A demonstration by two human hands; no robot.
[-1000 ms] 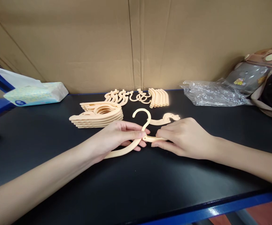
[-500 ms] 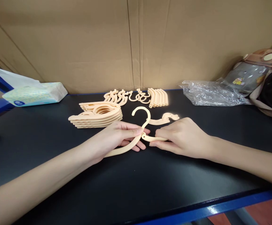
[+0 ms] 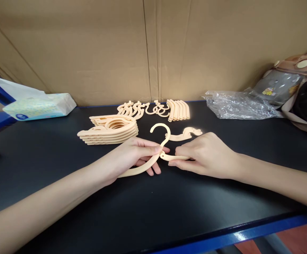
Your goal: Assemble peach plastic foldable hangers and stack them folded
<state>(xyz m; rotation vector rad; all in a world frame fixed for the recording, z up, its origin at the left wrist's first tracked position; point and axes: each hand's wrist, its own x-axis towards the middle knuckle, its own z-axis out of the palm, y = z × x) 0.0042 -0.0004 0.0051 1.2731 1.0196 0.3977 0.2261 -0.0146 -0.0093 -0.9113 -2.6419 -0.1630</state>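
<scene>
My left hand (image 3: 140,153) pinches a cream plastic hanger hook (image 3: 166,135) near its base, where a curved hanger arm (image 3: 140,170) runs down to the left under the wrist. My right hand (image 3: 206,155) is closed on another hanger arm (image 3: 170,157), whose holed end meets the joint below the hook. Most of that arm is hidden in the right fingers. Just behind the hands lies a loose curved hanger piece (image 3: 182,135). A stack of folded hangers (image 3: 111,132) sits beyond my left hand.
Along the back of the black table (image 3: 142,211) lie several curved hanger arms (image 3: 130,109), loose hooks (image 3: 157,108) and a row of arms (image 3: 178,110). A tissue pack (image 3: 42,106) is at left. Clear plastic wrap (image 3: 238,104) and a bottle (image 3: 277,84) stand at right, before a cardboard wall (image 3: 89,53).
The hook has tipped slightly lower and to the right. My left fingers have shifted a little under the joint; the right hand has barely moved.
</scene>
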